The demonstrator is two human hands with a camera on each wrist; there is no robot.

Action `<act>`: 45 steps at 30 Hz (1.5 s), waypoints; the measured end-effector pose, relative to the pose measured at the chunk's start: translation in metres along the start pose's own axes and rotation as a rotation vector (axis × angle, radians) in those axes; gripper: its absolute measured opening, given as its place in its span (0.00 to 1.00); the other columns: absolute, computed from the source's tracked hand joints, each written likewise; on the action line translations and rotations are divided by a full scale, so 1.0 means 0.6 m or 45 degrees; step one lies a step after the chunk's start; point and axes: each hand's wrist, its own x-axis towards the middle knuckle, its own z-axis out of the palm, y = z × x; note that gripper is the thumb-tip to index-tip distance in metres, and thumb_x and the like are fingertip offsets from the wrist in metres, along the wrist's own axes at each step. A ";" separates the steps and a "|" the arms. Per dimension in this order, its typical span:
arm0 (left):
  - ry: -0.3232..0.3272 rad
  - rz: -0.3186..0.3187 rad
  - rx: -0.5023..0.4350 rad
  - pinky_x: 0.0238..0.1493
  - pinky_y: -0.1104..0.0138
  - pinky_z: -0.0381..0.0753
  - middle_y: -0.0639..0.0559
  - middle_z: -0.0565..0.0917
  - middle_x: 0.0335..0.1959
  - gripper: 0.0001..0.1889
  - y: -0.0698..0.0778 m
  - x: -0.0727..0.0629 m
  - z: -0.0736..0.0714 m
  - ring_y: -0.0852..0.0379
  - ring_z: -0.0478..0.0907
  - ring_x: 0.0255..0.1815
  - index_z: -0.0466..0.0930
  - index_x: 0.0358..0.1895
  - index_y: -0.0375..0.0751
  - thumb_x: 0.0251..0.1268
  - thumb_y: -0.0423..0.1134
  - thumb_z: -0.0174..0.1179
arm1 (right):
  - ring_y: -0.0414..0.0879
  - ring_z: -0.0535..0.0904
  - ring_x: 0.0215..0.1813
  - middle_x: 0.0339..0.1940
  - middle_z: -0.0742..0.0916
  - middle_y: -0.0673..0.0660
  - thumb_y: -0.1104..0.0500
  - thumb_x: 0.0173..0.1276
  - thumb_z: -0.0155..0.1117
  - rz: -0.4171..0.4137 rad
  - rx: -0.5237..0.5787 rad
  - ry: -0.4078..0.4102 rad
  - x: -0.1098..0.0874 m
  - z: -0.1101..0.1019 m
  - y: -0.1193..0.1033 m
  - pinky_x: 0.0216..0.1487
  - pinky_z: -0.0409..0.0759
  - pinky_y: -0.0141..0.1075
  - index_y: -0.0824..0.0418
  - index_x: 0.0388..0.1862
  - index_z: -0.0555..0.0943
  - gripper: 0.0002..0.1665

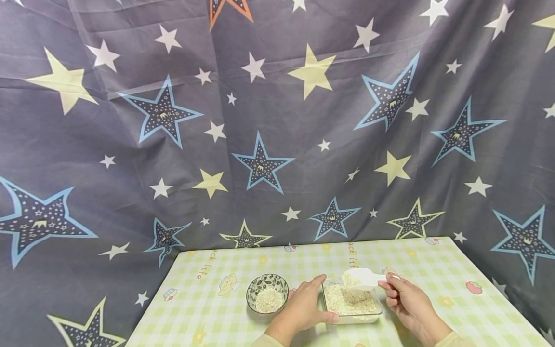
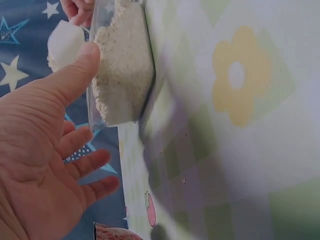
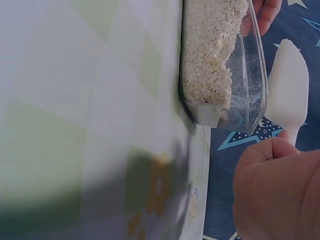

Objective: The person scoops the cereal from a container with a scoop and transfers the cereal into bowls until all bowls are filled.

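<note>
Right hand (image 1: 409,301): fingers pinch the scoop (image 1: 368,278) by its handle. Hold it level above the box (image 1: 357,318), just ahead of the fingertips, to limit spilling flakes (image 1: 340,296). Left hand (image 1: 301,306): fingers spread wide, thumb at the box's near rim; brace lightly. The bowl (image 1: 266,279) stands behind its knuckles.

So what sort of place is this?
Perhaps a makeshift indoor work corner: a star-patterned curtain hangs behind a checked tablecloth, where a bowl and a clear dish stand.
</note>
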 end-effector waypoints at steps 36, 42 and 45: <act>0.305 -0.111 -0.077 0.75 0.34 0.72 0.35 0.75 0.77 0.70 -0.217 -0.087 -0.102 0.33 0.73 0.75 0.59 0.84 0.35 0.39 0.70 0.83 | 0.27 0.69 0.24 0.27 0.89 0.44 0.61 0.87 0.51 -0.145 0.074 -0.045 0.009 0.172 -0.014 0.23 0.68 0.19 0.61 0.66 0.67 0.14; 0.299 -0.135 -0.140 0.74 0.35 0.74 0.41 0.77 0.76 0.71 -0.221 -0.084 -0.102 0.35 0.75 0.72 0.58 0.84 0.34 0.38 0.66 0.86 | 0.26 0.70 0.23 0.27 0.89 0.45 0.62 0.85 0.54 -0.176 0.050 -0.053 0.012 0.232 0.008 0.22 0.69 0.18 0.64 0.68 0.67 0.18; 0.282 -0.144 -0.155 0.74 0.35 0.75 0.43 0.77 0.77 0.71 -0.222 -0.080 -0.100 0.36 0.75 0.72 0.56 0.84 0.34 0.38 0.65 0.86 | 0.27 0.70 0.22 0.27 0.90 0.47 0.63 0.84 0.57 -0.198 0.011 -0.034 0.015 0.257 0.020 0.21 0.70 0.18 0.65 0.66 0.70 0.17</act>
